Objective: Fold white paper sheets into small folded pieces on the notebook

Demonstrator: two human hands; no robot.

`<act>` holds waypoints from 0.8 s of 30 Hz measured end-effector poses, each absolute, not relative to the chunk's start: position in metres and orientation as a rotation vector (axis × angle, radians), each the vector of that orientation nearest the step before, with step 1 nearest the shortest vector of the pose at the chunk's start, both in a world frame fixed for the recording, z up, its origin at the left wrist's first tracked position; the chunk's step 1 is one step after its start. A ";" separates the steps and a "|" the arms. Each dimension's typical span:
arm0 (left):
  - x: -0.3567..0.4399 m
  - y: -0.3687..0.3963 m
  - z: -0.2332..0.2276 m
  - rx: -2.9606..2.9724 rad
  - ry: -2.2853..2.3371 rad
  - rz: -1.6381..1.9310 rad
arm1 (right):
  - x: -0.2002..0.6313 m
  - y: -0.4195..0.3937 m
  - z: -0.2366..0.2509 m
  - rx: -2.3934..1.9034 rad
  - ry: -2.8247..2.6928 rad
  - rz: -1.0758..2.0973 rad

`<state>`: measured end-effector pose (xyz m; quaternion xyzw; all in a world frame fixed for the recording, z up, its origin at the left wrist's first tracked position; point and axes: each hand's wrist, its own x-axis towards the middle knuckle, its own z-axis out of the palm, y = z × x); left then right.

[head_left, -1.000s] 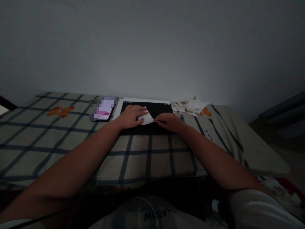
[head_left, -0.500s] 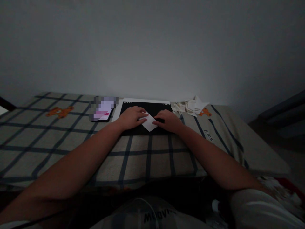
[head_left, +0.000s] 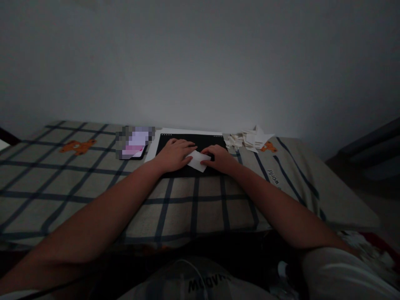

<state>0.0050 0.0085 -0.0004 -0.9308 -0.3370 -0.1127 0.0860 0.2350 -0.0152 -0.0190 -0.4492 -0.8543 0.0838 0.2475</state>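
A small white piece of paper (head_left: 197, 161) lies on a black board or cover (head_left: 193, 141) with small white marks at its upper corners. From the left, my left hand (head_left: 175, 155) holds the paper's edge, thumb at its near side and fingers reaching over the far side. My right hand (head_left: 220, 158) pinches the paper's right side between thumb and curled index finger. The paper's far edge is partly hidden under the fingers.
White paper sheets (head_left: 151, 155) stick out from under the black board. To the left lies a phone (head_left: 137, 146) with a partly blurred screen. Folded white paper pieces (head_left: 251, 138) are piled at right. A checked cloth (head_left: 193, 208) covers the table, against a wall (head_left: 200, 66).
The paper has turned between my hands, its near corner shifting slightly to the right. My left fingers have spread further over its far side; the right hand has barely moved.
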 end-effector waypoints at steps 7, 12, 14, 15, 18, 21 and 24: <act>0.000 0.016 -0.002 -2.789 -1.056 -0.321 | 0.237 -0.016 -0.018 -1.306 -2.356 0.101; -0.001 0.016 0.000 -2.816 -1.068 -0.293 | 0.240 -0.013 -0.022 -1.374 -2.362 0.054; -0.001 0.015 0.000 -2.826 -1.076 -0.289 | 0.240 -0.012 -0.022 -1.373 -2.361 0.071; -0.001 0.015 0.000 -2.835 -1.075 -0.289 | 0.240 -0.012 -0.022 -1.373 -2.357 0.079; -0.001 0.015 0.000 -2.868 -1.058 -0.285 | 0.238 -0.013 -0.021 -1.383 -2.341 0.110; -0.002 0.016 0.001 -2.878 -1.049 -0.285 | 0.238 -0.013 -0.021 -1.394 -2.333 0.128; -0.004 0.019 0.002 -2.910 -1.016 -0.323 | 0.238 -0.012 -0.024 -1.392 -2.323 0.106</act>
